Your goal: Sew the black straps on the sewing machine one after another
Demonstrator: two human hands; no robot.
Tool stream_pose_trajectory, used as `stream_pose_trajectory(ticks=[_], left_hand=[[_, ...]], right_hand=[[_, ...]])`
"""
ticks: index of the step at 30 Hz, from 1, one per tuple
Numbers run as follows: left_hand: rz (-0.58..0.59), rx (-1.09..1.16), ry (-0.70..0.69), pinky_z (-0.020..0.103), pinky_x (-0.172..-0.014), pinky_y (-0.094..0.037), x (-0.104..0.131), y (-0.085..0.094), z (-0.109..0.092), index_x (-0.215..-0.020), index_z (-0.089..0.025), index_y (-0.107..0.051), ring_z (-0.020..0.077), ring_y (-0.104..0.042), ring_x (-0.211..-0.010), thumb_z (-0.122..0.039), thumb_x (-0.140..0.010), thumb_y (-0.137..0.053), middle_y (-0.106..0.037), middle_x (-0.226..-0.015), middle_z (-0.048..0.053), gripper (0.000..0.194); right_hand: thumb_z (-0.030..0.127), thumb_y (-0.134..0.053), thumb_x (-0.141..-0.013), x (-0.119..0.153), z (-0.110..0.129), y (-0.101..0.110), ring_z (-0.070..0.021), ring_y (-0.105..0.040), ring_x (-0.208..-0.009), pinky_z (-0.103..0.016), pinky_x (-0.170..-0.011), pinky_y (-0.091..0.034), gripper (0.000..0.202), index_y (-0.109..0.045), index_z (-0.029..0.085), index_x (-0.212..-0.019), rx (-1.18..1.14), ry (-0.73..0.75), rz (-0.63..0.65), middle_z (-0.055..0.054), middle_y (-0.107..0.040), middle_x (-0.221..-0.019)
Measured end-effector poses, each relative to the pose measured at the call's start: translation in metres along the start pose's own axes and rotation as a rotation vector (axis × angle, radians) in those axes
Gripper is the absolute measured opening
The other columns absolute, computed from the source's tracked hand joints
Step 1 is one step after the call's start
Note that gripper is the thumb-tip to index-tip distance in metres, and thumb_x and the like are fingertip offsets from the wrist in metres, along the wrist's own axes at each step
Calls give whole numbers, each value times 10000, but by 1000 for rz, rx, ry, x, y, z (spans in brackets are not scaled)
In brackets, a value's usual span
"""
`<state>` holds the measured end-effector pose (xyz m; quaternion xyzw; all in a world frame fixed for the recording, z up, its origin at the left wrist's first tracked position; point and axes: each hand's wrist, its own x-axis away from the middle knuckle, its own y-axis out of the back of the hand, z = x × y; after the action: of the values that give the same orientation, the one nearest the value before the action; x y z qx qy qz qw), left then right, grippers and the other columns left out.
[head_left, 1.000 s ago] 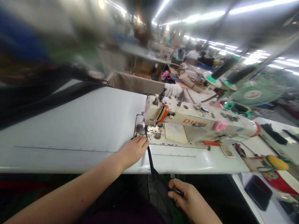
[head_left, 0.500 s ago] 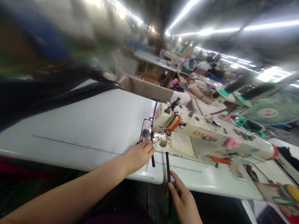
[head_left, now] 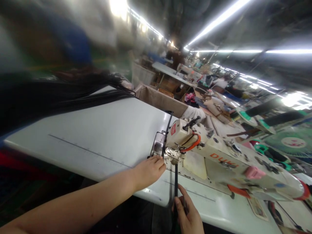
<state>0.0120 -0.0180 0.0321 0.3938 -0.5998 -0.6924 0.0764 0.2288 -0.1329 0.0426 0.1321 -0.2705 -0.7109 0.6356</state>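
Observation:
A white sewing machine (head_left: 207,156) stands on the pale table (head_left: 117,123). My left hand (head_left: 152,170) rests by the metal plate (head_left: 158,147) left of the needle area, fingers together and bent down; what is under the fingertips is hidden. One black strip (head_left: 169,123) runs beside the machine head toward that hand. My right hand (head_left: 186,209), at the table's front edge, pinches a second black strip (head_left: 176,178) between thumb and fingers. This strip stands upward from the hand, its upper end just below the presser foot area.
Black material (head_left: 73,97) is heaped on the table's left end. Behind the table is a fabric-lined bin (head_left: 158,99). Black thread cones (head_left: 258,109) and a green fan (head_left: 292,142) are at the right. A pink pad (head_left: 254,172) sits on the machine arm.
The view has shifted, so the table and machine sit lower and further right. My right hand has brought its black strip up closer to the needle area. My left hand stays beside the metal plate.

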Motion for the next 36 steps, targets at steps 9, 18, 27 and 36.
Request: stream_pose_trajectory(ticks=[9,18,27,36], left_hand=[[-8,111,121,401,-1229,-385,1,-10,11,-1226,-158,-639,201,-628,-1273,-98,-978,-494,-700,-1287,100,293],[-18,215,257,498,-1215,-369,-5,-21,25,-1277,-199,-612,233,-559,-1376,-172,-993,-533,-661,-1402,80,296],[9,284,315,556,-1224,-349,-5,-17,25,-1253,-219,-632,249,-520,-1409,-199,-1003,-498,-649,-1417,92,285],[-25,480,379,491,-1208,-418,-41,-45,87,-1238,-134,-655,264,-508,-1390,-157,-910,-534,-623,-1387,145,351]], right_hand=[[724,-518,-922,1,7,2,-209,-647,-710,-304,-730,-537,798,-589,117,-1435,14,4,36,-31,-672,-759],[583,-516,-968,0,12,-10,-212,-652,-695,-324,-766,-561,601,-636,179,-1396,11,56,31,-23,-666,-723],[453,-498,-982,0,19,-15,-211,-654,-705,-326,-797,-560,522,-612,200,-1424,31,78,33,-13,-659,-719],[332,-448,-996,-8,43,-32,-169,-639,-730,-275,-766,-521,531,-491,247,-1518,10,107,90,10,-664,-798]])
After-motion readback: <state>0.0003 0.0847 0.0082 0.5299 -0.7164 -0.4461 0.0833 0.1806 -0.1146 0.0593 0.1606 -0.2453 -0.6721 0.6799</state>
